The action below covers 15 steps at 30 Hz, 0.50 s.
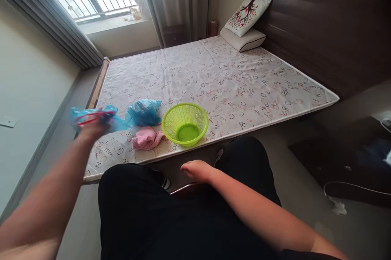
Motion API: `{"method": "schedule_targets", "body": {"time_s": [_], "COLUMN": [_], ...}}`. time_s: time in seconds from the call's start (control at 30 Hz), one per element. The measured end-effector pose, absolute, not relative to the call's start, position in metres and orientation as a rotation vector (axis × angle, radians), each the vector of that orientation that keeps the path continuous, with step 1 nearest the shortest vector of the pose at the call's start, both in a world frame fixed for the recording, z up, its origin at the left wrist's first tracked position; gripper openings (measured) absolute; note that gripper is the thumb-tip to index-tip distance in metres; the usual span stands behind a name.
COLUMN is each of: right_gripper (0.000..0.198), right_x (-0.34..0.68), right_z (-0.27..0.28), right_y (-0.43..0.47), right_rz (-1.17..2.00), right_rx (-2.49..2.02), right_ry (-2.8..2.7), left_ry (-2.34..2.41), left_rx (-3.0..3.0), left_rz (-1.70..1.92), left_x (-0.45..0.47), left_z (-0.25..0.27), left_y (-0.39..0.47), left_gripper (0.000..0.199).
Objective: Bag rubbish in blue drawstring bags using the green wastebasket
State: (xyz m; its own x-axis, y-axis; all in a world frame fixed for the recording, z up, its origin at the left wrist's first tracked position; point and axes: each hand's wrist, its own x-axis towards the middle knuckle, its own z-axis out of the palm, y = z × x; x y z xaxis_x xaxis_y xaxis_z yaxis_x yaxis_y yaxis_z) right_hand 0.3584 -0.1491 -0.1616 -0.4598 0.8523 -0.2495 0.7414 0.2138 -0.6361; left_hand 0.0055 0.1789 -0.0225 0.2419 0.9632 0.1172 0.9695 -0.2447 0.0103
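Fingers of left hand (93,127) clutch blue bag (100,117); sheet (214,77) printed with letters.

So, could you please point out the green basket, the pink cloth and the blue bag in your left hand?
green basket (200,118): head view, on its right rim.
pink cloth (146,138): head view, on the middle of the bundle.
blue bag (117,123): head view, on the part trailing right of the left hand (93,127).

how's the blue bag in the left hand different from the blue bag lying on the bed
The blue bag in the left hand is lifted off the mattress and blurred; the blue bag on the bed rests bunched beside the pink cloth. The held one shows red handles; the other shows none. Both are thin blue plastic.
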Motion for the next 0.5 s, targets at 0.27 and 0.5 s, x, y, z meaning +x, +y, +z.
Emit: {"method": "schedule_targets", "body": {"time_s": [0.27,0.5], "right_gripper": [0.032,0.032], "right_x": [0.359,0.364], "right_z": [-0.176,-0.181], "right_y": [-0.153,-0.146], "right_rz": [1.462,1.556], "right_rx": [-1.637,-1.776], "right_ry": [-2.454,-2.259], "left_ry": [-1.857,-2.216], "left_rx": [-2.756,-2.615], "left_rz": [-0.029,0.506], "left_x": [0.068,0.079], "left_z": [-0.156,-0.186], "left_y": [0.115,0.102], "left_gripper": [0.055,0.079]}}
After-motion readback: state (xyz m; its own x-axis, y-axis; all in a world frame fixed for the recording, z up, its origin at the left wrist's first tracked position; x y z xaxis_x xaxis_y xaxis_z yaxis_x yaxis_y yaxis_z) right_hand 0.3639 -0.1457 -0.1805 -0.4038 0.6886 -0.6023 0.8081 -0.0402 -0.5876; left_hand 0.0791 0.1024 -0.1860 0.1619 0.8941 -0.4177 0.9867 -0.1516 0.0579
